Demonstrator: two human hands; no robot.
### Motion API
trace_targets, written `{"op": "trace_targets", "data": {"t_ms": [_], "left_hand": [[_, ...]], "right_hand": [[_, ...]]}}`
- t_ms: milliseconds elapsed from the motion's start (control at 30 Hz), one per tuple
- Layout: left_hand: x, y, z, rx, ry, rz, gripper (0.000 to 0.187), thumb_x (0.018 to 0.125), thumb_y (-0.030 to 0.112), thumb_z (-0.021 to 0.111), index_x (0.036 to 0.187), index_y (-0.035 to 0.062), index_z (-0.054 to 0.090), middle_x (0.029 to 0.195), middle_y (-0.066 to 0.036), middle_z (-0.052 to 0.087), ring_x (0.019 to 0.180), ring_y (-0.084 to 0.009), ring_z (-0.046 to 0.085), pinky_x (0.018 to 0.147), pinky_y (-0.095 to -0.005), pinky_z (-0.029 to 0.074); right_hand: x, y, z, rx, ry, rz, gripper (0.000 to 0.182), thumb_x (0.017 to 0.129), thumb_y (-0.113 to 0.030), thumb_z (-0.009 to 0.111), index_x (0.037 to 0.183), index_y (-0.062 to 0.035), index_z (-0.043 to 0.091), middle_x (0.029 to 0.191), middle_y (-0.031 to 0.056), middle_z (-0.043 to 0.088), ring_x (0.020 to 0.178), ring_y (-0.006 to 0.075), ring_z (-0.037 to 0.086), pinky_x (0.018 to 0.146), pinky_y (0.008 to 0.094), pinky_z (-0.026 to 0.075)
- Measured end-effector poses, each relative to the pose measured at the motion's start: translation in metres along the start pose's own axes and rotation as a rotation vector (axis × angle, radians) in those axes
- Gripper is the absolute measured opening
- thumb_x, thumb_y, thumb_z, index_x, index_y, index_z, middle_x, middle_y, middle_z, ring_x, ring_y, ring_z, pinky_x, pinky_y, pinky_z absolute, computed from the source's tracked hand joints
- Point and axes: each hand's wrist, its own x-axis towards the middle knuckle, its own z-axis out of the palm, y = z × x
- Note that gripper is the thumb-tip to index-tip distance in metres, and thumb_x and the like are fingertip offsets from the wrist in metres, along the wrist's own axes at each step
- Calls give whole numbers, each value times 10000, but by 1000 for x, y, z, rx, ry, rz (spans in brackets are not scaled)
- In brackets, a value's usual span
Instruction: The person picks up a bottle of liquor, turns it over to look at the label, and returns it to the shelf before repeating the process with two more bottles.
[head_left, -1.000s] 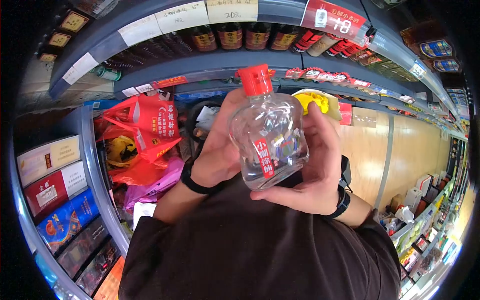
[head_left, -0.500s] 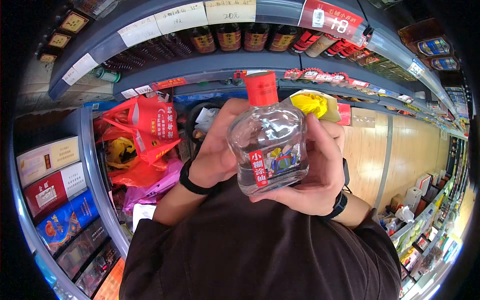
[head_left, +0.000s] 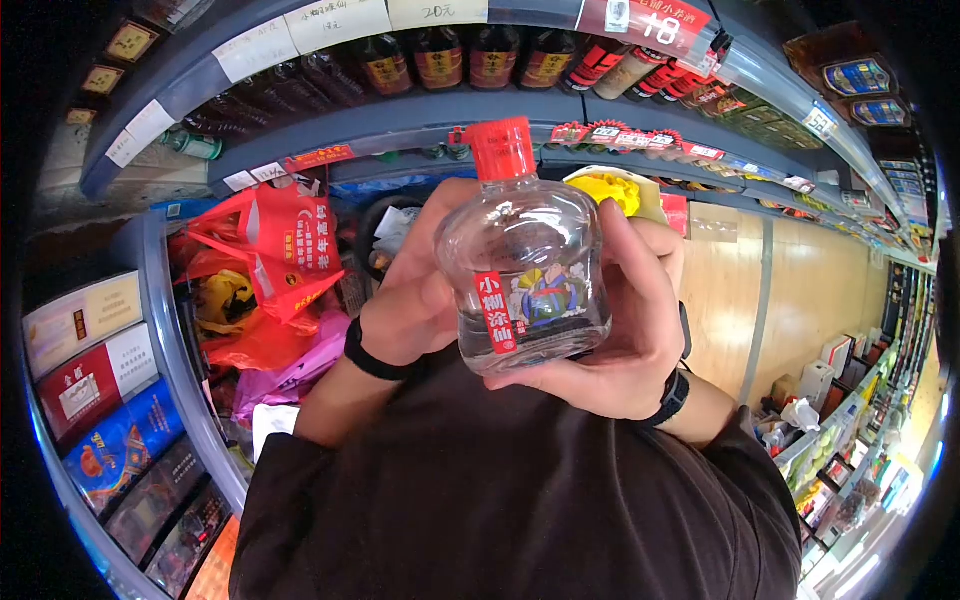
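A clear glass liquor bottle with a red cap stands upright, tilted slightly, between my hands in front of my chest. Its label shows a red strip and a colourful cartoon figure, and clear liquid fills the lower part. My left hand grips the bottle's left side, its fingertips hidden behind the glass. On the right, my right hand is wrapped round the lower side, thumb under the base and forefinger along the shoulder. Both wrists wear black bands.
Dark bottles fill the shelf ahead, above price tags. Red plastic bags and a pink bag lie at left, by a rack of boxes. A yellow bag sits behind my right hand. Wooden floor stretches right.
The bottle and both hands have shifted slightly left, and the bottle's label faces me a little more squarely. The view of the shelves has shifted slightly up and left.
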Motion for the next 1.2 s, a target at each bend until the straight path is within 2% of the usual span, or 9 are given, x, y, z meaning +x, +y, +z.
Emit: {"op": "trace_targets", "data": {"t_ms": [333, 700, 800, 1067, 1200], "left_hand": [[-3, -5, 1, -41, 2, 0, 806, 810, 396, 718, 1383, -15, 328, 1378, -182, 467, 1280, -270, 486, 1074, -413, 390], [-11, -11, 3, -108, 41, -16, 886, 816, 392, 730, 1443, -22, 261, 1398, -164, 455, 1314, -259, 462, 1097, -409, 375], [-13, -13, -1, -138, -20, -71, 879, 817, 395, 725, 1442, -22, 268, 1403, -161, 452, 1316, -253, 459, 1101, -404, 368], [-13, -17, 3, -92, 9, 10, 879, 812, 417, 715, 1442, -22, 287, 1424, -169, 430, 1327, -260, 444, 1108, -408, 357], [-16, -15, 4, -104, 21, -14, 892, 808, 421, 718, 1446, -24, 282, 1433, -174, 422, 1331, -265, 438, 1112, -410, 351]], "right_hand": [[-1, 3, 0, 8, 9, -56, 1104, 509, -387, 972, 1387, 53, 468, 1052, 61, 478, 930, 176, 461, 817, 268, 419], [-10, 3, 2, 14, 15, -22, 1135, 475, -437, 974, 1384, 23, 474, 1117, 71, 440, 937, 161, 466, 824, 269, 434], [-12, 3, 3, 13, 18, -18, 1142, 471, -444, 973, 1385, 22, 473, 1123, 70, 439, 936, 159, 464, 828, 267, 431], [-16, 3, 5, 19, 8, -3, 1144, 473, -440, 971, 1389, 22, 467, 1130, 69, 438, 946, 160, 455, 844, 276, 428], [-17, 6, 8, 41, 21, -35, 1144, 478, -429, 973, 1393, 24, 457, 1149, 79, 440, 934, 163, 460, 831, 283, 435]]}}
